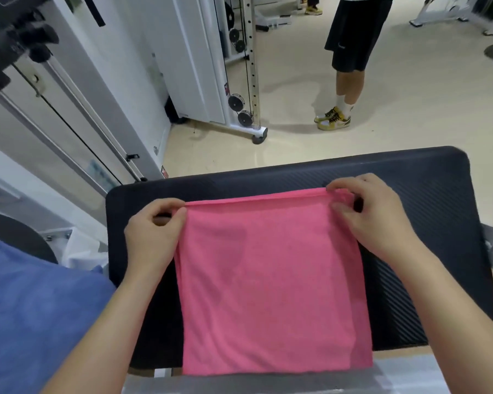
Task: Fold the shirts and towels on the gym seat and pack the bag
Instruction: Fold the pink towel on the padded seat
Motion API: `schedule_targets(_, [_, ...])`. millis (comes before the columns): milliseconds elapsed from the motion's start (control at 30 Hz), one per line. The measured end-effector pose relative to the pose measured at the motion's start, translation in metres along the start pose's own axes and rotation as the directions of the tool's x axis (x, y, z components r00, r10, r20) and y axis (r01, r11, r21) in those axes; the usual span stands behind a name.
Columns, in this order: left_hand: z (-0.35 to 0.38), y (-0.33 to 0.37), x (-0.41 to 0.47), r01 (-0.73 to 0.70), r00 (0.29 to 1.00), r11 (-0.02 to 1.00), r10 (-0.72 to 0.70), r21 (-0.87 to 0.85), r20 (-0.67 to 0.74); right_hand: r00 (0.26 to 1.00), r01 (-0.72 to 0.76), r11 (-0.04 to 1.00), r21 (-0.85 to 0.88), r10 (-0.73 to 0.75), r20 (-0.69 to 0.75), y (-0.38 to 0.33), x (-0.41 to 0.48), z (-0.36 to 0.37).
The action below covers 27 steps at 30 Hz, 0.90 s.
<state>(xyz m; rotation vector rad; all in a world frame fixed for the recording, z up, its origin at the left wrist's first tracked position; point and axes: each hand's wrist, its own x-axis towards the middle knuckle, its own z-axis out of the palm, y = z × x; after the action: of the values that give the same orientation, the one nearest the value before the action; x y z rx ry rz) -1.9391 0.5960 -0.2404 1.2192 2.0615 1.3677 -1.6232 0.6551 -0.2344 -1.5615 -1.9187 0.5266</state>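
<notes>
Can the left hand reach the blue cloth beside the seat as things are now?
Probably yes, once freed: the left hand pinches a far corner of the pink towel, but the blue cloth lies close beside that forearm, with nothing between.

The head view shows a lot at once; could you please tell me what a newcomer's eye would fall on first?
A bright pink towel lies flat in the middle, on the black gym seat. The left hand and the right hand pinch its two far corners. A blue cloth fills the lower left, and a person in black shorts stands on the floor beyond the seat.
</notes>
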Motion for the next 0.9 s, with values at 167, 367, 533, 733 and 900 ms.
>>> schedule_targets(167, [0.004,-0.005,0.005,0.003,1.000,0.999,-0.004,-0.036,-0.021,0.987,0.161,0.963,-0.216,-0.160,0.019,0.001,0.000,-0.002])
schedule_targets(367, [0.004,-0.006,0.004,0.035,0.999,0.991,-0.036,-0.126,-0.009,0.975,0.208,0.953,-0.221,-0.182,0.129,-0.001,0.011,-0.003])
schedule_targets(533, [0.004,-0.010,0.003,0.036,0.999,0.987,-0.037,-0.158,-0.003,0.957,0.238,0.950,-0.202,-0.194,0.215,-0.010,0.020,-0.011])
schedule_targets(733, [0.005,-0.013,0.003,0.036,0.999,0.983,-0.042,-0.179,-0.032,0.974,0.214,0.911,-0.353,-0.169,0.154,-0.012,0.022,-0.010])
schedule_targets(900, [0.006,-0.014,0.004,0.020,0.999,0.984,-0.027,-0.176,-0.036,0.992,0.053,0.949,-0.309,-0.016,0.123,-0.007,0.030,-0.010])
